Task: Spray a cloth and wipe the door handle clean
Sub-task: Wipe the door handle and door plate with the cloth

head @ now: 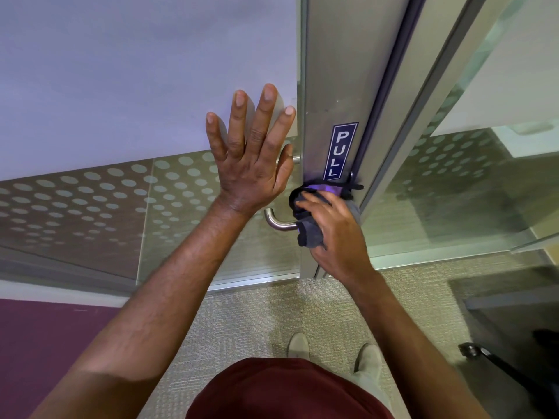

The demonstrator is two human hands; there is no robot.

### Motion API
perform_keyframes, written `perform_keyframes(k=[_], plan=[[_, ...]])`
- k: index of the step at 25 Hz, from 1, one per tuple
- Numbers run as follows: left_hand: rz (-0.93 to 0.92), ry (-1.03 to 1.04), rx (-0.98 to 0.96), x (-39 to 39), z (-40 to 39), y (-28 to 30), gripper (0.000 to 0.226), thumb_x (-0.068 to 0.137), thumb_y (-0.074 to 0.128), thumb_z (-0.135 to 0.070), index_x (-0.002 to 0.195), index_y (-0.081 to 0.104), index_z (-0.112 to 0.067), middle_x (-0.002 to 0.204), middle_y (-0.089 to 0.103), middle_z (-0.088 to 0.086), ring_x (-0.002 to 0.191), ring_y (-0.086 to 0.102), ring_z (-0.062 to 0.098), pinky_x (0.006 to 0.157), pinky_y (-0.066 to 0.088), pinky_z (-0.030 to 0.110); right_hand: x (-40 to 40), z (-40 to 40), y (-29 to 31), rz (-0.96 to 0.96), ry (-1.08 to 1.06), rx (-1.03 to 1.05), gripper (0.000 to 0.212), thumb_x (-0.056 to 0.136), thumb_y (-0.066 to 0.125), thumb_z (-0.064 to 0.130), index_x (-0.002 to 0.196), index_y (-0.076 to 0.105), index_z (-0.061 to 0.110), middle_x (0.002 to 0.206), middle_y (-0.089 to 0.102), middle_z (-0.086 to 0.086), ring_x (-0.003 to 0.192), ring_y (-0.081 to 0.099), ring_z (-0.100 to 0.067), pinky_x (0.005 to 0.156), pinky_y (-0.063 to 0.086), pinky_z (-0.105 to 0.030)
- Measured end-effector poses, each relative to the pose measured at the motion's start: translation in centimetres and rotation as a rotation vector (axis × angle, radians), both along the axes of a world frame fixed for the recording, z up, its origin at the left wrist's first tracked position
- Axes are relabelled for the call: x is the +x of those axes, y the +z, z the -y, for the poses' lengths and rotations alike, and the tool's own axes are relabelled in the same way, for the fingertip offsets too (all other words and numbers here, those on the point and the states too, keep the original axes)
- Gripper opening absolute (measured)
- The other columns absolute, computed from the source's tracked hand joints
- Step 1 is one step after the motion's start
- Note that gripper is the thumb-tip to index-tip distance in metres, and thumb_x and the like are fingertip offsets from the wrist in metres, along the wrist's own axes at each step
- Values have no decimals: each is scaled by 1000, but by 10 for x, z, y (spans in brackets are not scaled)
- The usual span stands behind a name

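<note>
A curved steel door handle (pixel 276 221) sticks out from the metal door stile (pixel 328 86), below a blue PULL sticker (pixel 340 154). My right hand (pixel 335 234) is shut on a bunched grey and purple cloth (pixel 308 234), which presses against the handle's base at the stile and hides that part. My left hand (pixel 251 155) is open, fingers spread, flat against the frosted glass panel (pixel 121 86) just left of the stile and above the handle. No spray bottle is in view.
Dotted frosting runs across the lower glass (pixel 90 201). A second glass panel and frame (pixel 438 101) stand to the right. Beige carpet (pixel 242 322) and a purple floor strip (pixel 45 334) lie below. A dark chair base (pixel 472 350) sits at the lower right.
</note>
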State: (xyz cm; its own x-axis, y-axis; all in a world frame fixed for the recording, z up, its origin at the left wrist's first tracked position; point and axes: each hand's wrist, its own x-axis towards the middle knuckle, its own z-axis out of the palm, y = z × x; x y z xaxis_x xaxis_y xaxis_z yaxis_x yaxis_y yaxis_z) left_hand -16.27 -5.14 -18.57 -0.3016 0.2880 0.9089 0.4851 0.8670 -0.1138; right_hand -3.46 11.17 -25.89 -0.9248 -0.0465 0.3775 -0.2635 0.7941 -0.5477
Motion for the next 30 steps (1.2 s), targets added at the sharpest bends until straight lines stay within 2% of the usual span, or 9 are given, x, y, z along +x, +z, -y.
perform_keyframes(k=[3,6,10,14,18,21,25,28,30], plan=[[18,-13,5,2,-1,0,53,102,53,-33,152,41,-20,158,36,12,163,-12,19,130,-6,51,-4,-19,8,-25,129,61,52,86,76,12,137,65,12,146,63,-1,142,51,-22,116,44,-40],[24,-13,-6,2,0,-1,53,104,51,-34,153,40,-20,159,35,12,163,-13,19,130,-7,52,-4,-26,18,-96,108,58,57,90,79,11,144,59,4,155,55,-9,149,46,-26,121,40,-45],[42,-22,-9,2,1,-1,55,103,51,-33,155,39,-20,161,33,12,163,-12,20,129,-6,53,-8,-21,43,-244,45,42,72,95,69,7,159,38,2,170,31,-14,161,23,-27,132,21,-40],[37,-40,-11,4,2,0,59,100,53,-35,155,40,-19,161,34,12,163,-11,21,130,-5,53,-32,-12,57,-283,66,22,85,94,71,6,166,25,9,175,11,-4,164,7,-24,132,14,-34],[37,-19,-30,3,2,1,57,102,54,-34,155,38,-19,160,34,11,163,-14,20,129,-6,53,-16,-17,19,-205,142,229,76,88,76,-2,157,44,4,166,37,-13,156,35,-29,127,32,-42],[39,-3,-35,3,3,0,60,101,58,-32,155,37,-20,161,33,10,162,-15,20,129,-7,52,-14,-28,12,-197,152,198,65,95,73,8,155,49,7,163,45,-11,152,42,-23,127,32,-35],[35,-9,-24,2,2,0,65,98,64,-31,156,36,-21,161,33,9,163,-14,20,129,-6,53,-16,-29,12,-175,169,144,56,97,74,15,150,56,7,157,53,-9,148,49,-21,123,38,-40],[21,-3,-18,2,2,-1,64,98,63,-31,156,38,-21,161,34,9,163,-12,21,130,-5,53,-9,-26,15,-116,128,120,31,101,66,27,129,70,14,128,73,-3,116,67,-24,98,52,-43],[9,2,-21,0,1,-2,63,98,62,-31,156,38,-21,162,34,8,163,-11,21,130,-5,53,-6,-15,16,-99,51,63,19,101,62,25,113,73,15,107,75,-1,96,68,-23,86,52,-44]])
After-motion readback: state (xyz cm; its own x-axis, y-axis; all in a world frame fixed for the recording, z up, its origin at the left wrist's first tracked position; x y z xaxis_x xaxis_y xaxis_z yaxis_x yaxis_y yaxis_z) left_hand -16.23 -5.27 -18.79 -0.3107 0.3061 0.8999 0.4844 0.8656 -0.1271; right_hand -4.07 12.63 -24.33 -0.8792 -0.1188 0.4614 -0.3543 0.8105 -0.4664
